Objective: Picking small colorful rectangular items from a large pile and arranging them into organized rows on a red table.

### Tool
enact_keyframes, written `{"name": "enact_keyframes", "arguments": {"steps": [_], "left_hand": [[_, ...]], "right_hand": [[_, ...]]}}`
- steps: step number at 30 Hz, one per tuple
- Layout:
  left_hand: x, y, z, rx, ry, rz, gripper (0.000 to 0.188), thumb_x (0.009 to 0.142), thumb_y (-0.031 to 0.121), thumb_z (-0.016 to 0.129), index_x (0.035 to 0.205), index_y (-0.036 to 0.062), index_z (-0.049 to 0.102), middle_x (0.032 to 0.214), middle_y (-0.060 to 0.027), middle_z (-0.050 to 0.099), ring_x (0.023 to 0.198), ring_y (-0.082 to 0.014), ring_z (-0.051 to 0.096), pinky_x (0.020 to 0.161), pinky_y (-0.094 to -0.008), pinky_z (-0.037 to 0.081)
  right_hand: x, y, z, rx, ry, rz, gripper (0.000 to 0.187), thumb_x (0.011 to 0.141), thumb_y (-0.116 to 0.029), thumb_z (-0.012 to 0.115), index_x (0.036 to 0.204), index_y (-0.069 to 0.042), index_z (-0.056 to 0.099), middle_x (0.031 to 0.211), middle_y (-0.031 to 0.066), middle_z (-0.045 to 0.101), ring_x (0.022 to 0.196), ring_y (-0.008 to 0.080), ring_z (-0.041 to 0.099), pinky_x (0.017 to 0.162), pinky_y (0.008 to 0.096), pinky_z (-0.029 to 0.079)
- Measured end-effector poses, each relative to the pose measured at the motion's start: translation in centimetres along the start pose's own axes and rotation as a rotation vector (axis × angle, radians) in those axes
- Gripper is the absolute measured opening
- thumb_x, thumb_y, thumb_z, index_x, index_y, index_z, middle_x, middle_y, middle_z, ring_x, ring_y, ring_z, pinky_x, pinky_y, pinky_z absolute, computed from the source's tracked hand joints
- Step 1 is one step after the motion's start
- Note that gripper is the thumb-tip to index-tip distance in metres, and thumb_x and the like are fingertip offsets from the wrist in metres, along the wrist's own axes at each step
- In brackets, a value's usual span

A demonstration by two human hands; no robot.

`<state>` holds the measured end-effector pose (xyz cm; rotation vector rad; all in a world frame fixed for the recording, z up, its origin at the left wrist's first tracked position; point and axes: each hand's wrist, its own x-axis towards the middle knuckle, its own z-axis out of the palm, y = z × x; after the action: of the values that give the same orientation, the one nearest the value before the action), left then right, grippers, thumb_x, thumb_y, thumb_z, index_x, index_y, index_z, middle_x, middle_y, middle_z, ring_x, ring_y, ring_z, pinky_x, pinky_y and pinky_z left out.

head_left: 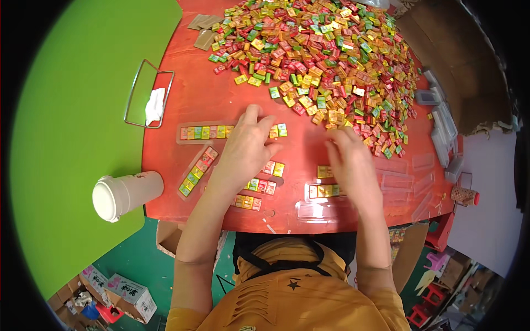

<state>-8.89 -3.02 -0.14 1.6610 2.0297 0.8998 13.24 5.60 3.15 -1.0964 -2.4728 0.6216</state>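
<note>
Small wrapped candies in red, yellow, green and orange lie in a big pile [314, 60] at the far side of the red table. My left hand [248, 146] is over a clear plastic tray [180, 134] with a row of candies [205, 132]. Its thumb and forefinger are apart, beside the candies at the row's right end [279, 131]. My right hand [352, 165] reaches to the pile's near edge, fingers bent and thumb apart; no candy shows clearly in it. Below it, another row of candies [324, 191] fills a clear tray, partly hidden by the hand.
A tilted filled tray [198, 171] and several shorter candy rows [259, 186] surround my left forearm. Clear trays [397, 182] lie at right, stacked plastic boxes [443, 129] beyond. A white lidded cup [128, 194] and a wire stand [128, 105] are at left; a cardboard box [469, 60] stands far right.
</note>
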Motion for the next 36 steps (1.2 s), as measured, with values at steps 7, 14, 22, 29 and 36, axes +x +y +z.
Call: {"name": "enact_keyframes", "arguments": {"steps": [7,14,22,29,36], "left_hand": [[0.7,1.4,2.5,0.091,-0.015,0.037,0.037,0.081,0.010,0.083,0.118,0.0047,0.076,0.108,-0.0135,0.060,0.107,-0.0330,0.065,0.091,-0.0449,0.055],[-0.1,3.2,3.8,0.062,-0.096,0.038,0.033,0.082,0.010,0.080,0.115,0.0065,0.077,0.113,-0.0152,0.058,0.112,-0.0357,0.061,0.093,-0.0487,0.056],[-0.2,4.3,4.8,0.147,-0.003,0.024,0.035,0.077,0.020,0.087,0.111,0.0107,0.082,0.110,-0.0112,0.059,0.110,-0.0313,0.062,0.089,-0.0443,0.056],[0.1,2.8,3.8,0.185,0.053,-0.010,0.031,0.077,0.021,0.088,0.107,0.0122,0.082,0.109,-0.0096,0.060,0.109,-0.0302,0.062,0.087,-0.0435,0.056],[-0.3,1.9,3.1,0.174,0.049,0.012,0.033,0.076,0.022,0.088,0.108,0.0125,0.082,0.111,-0.0092,0.061,0.109,-0.0294,0.061,0.086,-0.0434,0.057]], "right_hand": [[-1.5,2.0,0.1,-0.190,-0.013,0.107,0.021,0.090,-0.011,0.075,0.109,-0.003,0.070,0.098,0.0166,0.073,0.090,0.0367,0.072,0.079,0.0468,0.056],[-1.0,0.2,3.0,0.019,0.009,0.009,0.021,0.092,-0.004,0.070,0.112,0.000,0.069,0.101,0.0203,0.069,0.095,0.0394,0.069,0.084,0.0487,0.055],[-0.1,2.0,3.1,-0.051,0.173,-0.044,0.023,0.095,-0.004,0.068,0.117,0.000,0.067,0.104,0.0188,0.069,0.094,0.0418,0.069,0.084,0.0504,0.056],[0.1,1.7,2.6,-0.105,-0.051,-0.038,0.028,0.092,-0.010,0.074,0.117,-0.003,0.068,0.110,0.0167,0.064,0.094,0.0406,0.069,0.084,0.0491,0.057],[0.8,0.5,3.0,0.015,0.000,-0.047,0.027,0.092,-0.014,0.076,0.116,-0.003,0.071,0.113,0.0177,0.065,0.098,0.0398,0.069,0.086,0.0486,0.057]]}}
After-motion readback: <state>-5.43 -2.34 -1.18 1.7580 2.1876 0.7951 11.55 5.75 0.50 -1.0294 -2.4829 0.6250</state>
